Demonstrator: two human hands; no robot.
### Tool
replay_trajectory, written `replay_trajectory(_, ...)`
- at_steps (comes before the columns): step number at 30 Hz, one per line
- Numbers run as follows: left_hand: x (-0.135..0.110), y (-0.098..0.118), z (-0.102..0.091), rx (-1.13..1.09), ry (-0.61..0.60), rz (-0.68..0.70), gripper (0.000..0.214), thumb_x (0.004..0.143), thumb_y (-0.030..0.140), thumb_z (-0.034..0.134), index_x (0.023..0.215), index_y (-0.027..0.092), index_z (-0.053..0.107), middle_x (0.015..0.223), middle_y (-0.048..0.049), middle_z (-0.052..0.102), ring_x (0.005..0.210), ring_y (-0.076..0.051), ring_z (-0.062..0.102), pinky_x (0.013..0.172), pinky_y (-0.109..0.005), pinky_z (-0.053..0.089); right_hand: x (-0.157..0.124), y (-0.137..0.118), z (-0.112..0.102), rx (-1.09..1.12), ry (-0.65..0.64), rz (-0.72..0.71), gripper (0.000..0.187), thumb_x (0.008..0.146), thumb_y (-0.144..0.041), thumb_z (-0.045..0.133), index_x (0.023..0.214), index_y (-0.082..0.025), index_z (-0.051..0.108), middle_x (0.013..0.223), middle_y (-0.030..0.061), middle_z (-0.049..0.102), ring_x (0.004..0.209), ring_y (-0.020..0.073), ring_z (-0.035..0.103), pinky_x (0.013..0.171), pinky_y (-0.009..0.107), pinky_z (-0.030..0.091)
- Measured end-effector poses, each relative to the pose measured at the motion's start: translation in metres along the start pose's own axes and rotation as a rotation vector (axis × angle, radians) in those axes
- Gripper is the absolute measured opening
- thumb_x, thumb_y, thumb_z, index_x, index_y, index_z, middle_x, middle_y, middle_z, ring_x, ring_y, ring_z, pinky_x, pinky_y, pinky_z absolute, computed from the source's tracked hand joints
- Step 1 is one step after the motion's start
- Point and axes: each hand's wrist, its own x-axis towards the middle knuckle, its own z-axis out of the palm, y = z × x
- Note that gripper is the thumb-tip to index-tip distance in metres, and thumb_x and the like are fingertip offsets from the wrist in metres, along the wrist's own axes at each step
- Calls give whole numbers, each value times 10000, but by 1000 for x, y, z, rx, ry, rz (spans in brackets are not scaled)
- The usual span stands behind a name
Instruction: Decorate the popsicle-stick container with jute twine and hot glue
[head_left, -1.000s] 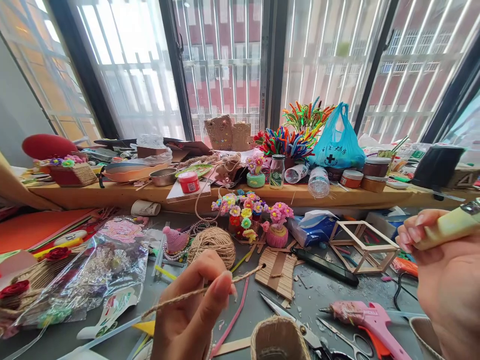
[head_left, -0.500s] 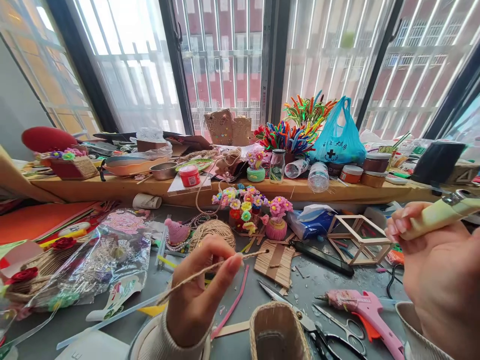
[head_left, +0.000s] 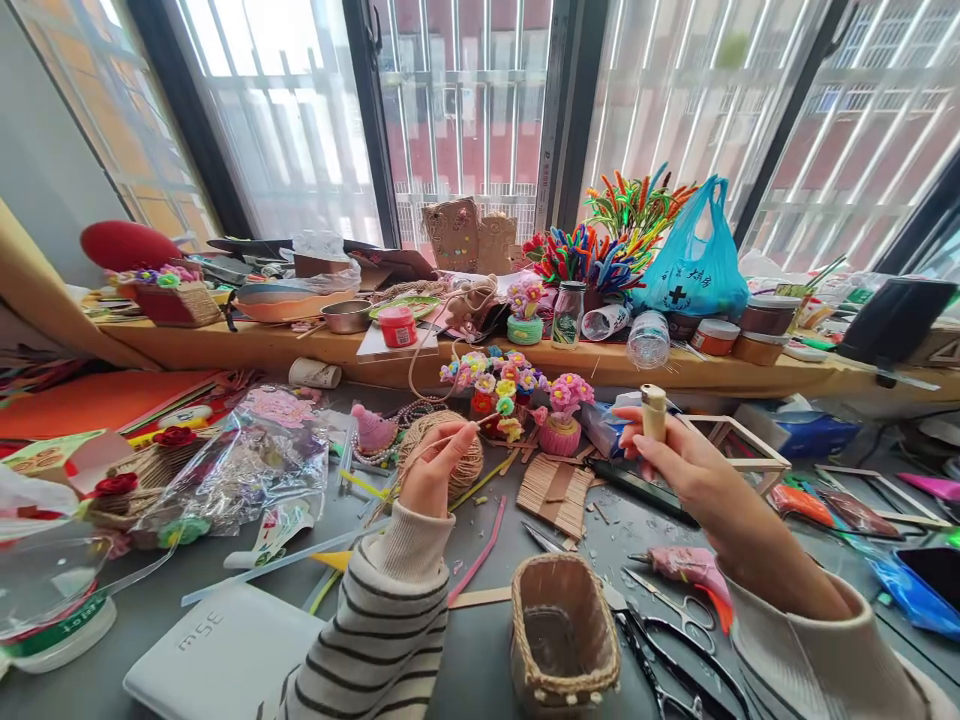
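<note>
Whereas the lighter was tilted at the right 0.5 s earlier, it now stands upright, metal end up, in the curled fingers of the right hand [head_left: 671, 458]. The lighter [head_left: 654, 414] is thus closer to the twine [head_left: 480, 424], yet apart; no flame is discernible. The left hand [head_left: 433, 468] maintains a closed pinch on the twine, before the twine ball [head_left: 466, 466]. Nearer, a rope-rimmed basket [head_left: 518, 618], black-handled scissors [head_left: 628, 627] and pink hot-glue gun [head_left: 679, 563] restrict clearance.

Left of the basket [head_left: 574, 686], the cream left sleeve [head_left: 367, 640] has thin dark stripes and a ribbed cuff [head_left: 412, 548]; right of it, the right sleeve [head_left: 810, 675] (loose, wide-mouthed) shows plain beige-grey.
</note>
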Motion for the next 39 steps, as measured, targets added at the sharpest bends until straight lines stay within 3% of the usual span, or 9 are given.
replay_trajectory(4, 5, -6, -1, -30, -3, -51, 406, 442, 482, 778, 620, 155, 616, 460, 73, 408, 428, -48, 273, 416, -223, 171, 5, 14, 15, -75, -173, 42, 308, 700, -436, 510, 871, -181, 539, 672, 17, 562, 611, 160, 553, 520, 287, 471)
replay_trajectory(10, 1, 2, 2, -57, -20, -74, 423, 431, 518, 781, 562, 144, 632, 439, 70, 370, 437, -50, 279, 418, -224, 202, 4, 20, 29, -246, -403, 123, 193, 749, -368, 472, 667, -199, 518, 589, 1, 600, 539, 140, 582, 488, 242, 438)
replay_trajectory(15, 2, 1, 1, -60, -2, -72, 425, 451, 539, 764, 547, 142, 646, 443, 55, 409, 435, -53, 298, 415, -224, 222, 4, 39, 52, -269, -415, 169, 172, 731, -346, 545, 654, -193, 562, 468, -23, 598, 373, 102, 472, 425, 228, 362)
replay_trajectory(18, 4, -3, -2, -55, -11, -66, 420, 486, 533, 752, 514, 132, 632, 460, 38, 446, 430, -48, 303, 412, -226, 225, 4, 54, 69, -217, -416, 160, 210, 736, -380, 558, 660, -185, 580, 529, 13, 643, 479, 127, 547, 463, 233, 392)
replay_trajectory(23, 2, -7, -5, -48, -32, -46, 352, 558, 476, 742, 536, 138, 646, 444, 49, 387, 439, -60, 297, 427, -229, 231, 9, 62, 79, -23, -404, 121, 504, 770, -577, 448, 1077, -192, 554, 1107, 91, 636, 917, 196, 625, 651, 295, 505)
replay_trajectory(26, 0, -6, -4, -55, -33, -25, 271, 590, 426, 730, 592, 161, 675, 503, 31, 445, 470, -77, 319, 451, -236, 252, 11, 54, 72, 48, -360, 80, 521, 725, -622, 496, 984, -181, 598, 1060, 98, 641, 964, 213, 588, 760, 327, 488)
replay_trajectory(31, -7, -4, 6, -77, -87, -53, 240, 550, 412, 747, 586, 184, 681, 549, 8, 524, 481, -91, 353, 466, -242, 288, 2, 27, 67, 197, -317, 62, 390, 718, -514, 597, 917, -181, 641, 906, 58, 672, 846, 179, 599, 724, 291, 473)
replay_trajectory(37, -34, 6, 25, -119, -230, -136, 251, 560, 399, 764, 612, 173, 667, 578, 12, 592, 573, -112, 508, 568, -230, 405, -16, 6, 73, 444, -236, -97, 284, 701, -368, 678, 949, -233, 658, 912, 15, 645, 798, 135, 557, 682, 248, 459)
replay_trajectory(39, -42, 11, 29, -195, -366, -163, 200, 597, 352, 766, 619, 177, 670, 626, 17, 631, 651, -114, 565, 652, -220, 436, -21, 1, 74, 493, -235, -154, 209, 718, -332, 674, 907, -244, 675, 994, 15, 631, 825, 132, 556, 704, 251, 462)
